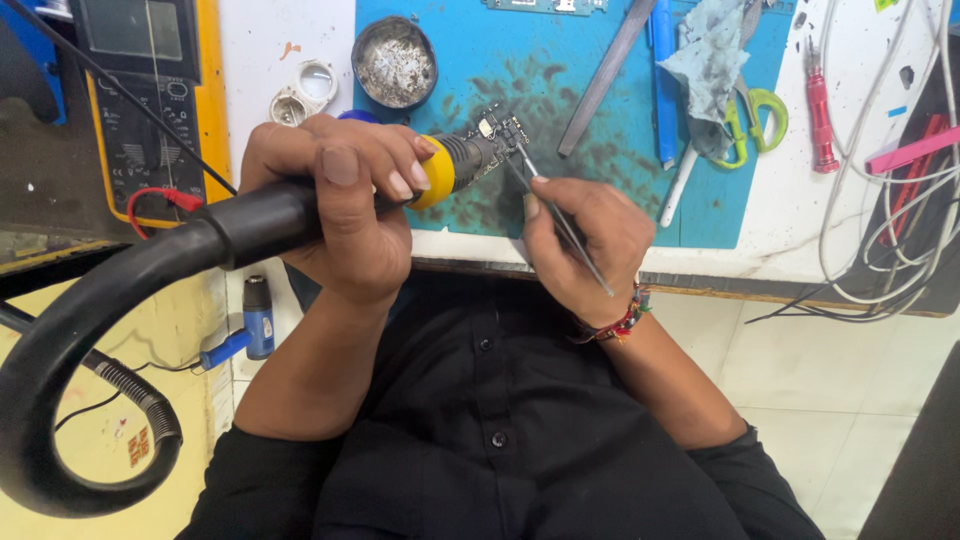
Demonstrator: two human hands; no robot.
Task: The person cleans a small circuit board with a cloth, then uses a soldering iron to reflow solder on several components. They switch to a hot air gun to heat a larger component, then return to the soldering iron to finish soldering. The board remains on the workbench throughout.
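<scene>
left hand (345,195) clenched, right hand (585,245) pinching

head view, looking steeply down, close over workbench (780,225)

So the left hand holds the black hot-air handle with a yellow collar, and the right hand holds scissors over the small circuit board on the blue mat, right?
Not scissors: the head view shows the right hand holding thin metal tweezers. The rest stands.
</scene>
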